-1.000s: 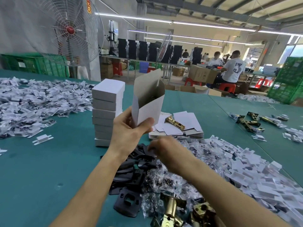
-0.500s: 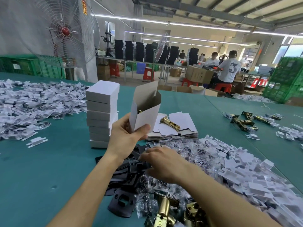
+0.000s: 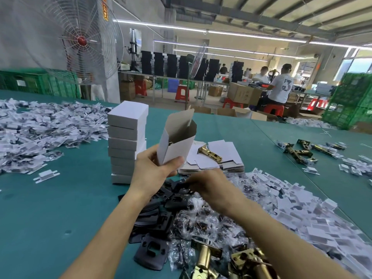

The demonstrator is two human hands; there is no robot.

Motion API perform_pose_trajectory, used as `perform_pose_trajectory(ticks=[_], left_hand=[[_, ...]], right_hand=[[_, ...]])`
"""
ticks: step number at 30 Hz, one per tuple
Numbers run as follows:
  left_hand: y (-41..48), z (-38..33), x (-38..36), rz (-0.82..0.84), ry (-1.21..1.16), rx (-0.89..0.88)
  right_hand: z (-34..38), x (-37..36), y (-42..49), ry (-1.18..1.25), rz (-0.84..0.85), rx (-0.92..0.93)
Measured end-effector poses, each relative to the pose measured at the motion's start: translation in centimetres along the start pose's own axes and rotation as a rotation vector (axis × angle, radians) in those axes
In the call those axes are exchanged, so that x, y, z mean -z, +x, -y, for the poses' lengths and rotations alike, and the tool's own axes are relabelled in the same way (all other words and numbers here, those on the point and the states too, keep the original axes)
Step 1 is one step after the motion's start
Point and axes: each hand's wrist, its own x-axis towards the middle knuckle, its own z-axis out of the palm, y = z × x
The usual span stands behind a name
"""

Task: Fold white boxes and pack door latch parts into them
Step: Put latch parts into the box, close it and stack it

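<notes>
My left hand (image 3: 155, 168) holds a white box (image 3: 177, 141) upright above the table, its top flap open and a bit of brass showing inside. My right hand (image 3: 209, 187) reaches down into a pile of black plates (image 3: 173, 200), fingers curled at one of them; whether it grips a plate is hidden by the back of the hand. Brass latch bolts (image 3: 205, 258) lie at the near edge. A stack of closed white boxes (image 3: 126, 141) stands just left of the held box. Flat box blanks (image 3: 213, 158) with one brass latch (image 3: 210, 153) on top lie behind my hands.
Heaps of white bagged parts cover the left (image 3: 40, 133) and right (image 3: 302, 214) of the green table (image 3: 50, 208). More brass latches (image 3: 300, 151) lie far right. A large fan (image 3: 82, 41) stands behind the table. People work at benches in the background.
My right hand has moved left and forward into the black plates. My left hand has lowered the open box slightly and holds it steady.
</notes>
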Motion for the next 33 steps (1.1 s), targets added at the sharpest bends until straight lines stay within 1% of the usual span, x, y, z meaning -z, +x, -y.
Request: perform_pose_trajectory(ticks=[2,4,7,8,9,12,15,19,23,28,33], left_hand=[[0.2,0.3,0.2,-0.013,0.025,0.017],[0.2,0.5,0.2,-0.01,0.036,0.054],[-0.2,0.6,0.1,0.064,0.045,0.134],[-0.4,0.6,0.1,0.109,0.042,0.15],[-0.5,0.6,0.1,0.165,0.043,0.158],[-1.0,0.7,-0.3,0.339,0.055,0.17],[-1.5,1.0,-1.0,0.413,0.045,0.168],[-1.8,1.1,-1.4,0.388,-0.075,0.169],[-1.6,0.8,-1.2,0.336,-0.194,0.156],[-1.8,0.6,-1.7,0.307,-0.165,0.104],[-2.0,0.7,-2.0,0.263,-0.115,0.109]], right_hand=[[-0.7,2.8,-0.7,0.148,-0.14,-0.068],[-0.9,5.9,-1.6,0.25,-0.256,-0.083],[0.5,9.7,-2.8,0.442,-0.305,-0.008],[1.0,10.6,-3.0,0.449,-0.312,0.034],[1.5,11.3,-3.1,0.409,-0.323,0.071],[2.6,12.5,-3.0,0.144,-0.376,0.156],[3.6,12.7,-2.8,0.019,-0.373,0.194],[3.9,12.3,-3.0,-0.013,-0.351,0.202],[4.4,12.6,-3.4,0.025,-0.413,0.239],[5.9,12.9,-3.6,-0.035,-0.435,0.332],[6.9,12.5,-3.5,-0.128,-0.39,0.313]])
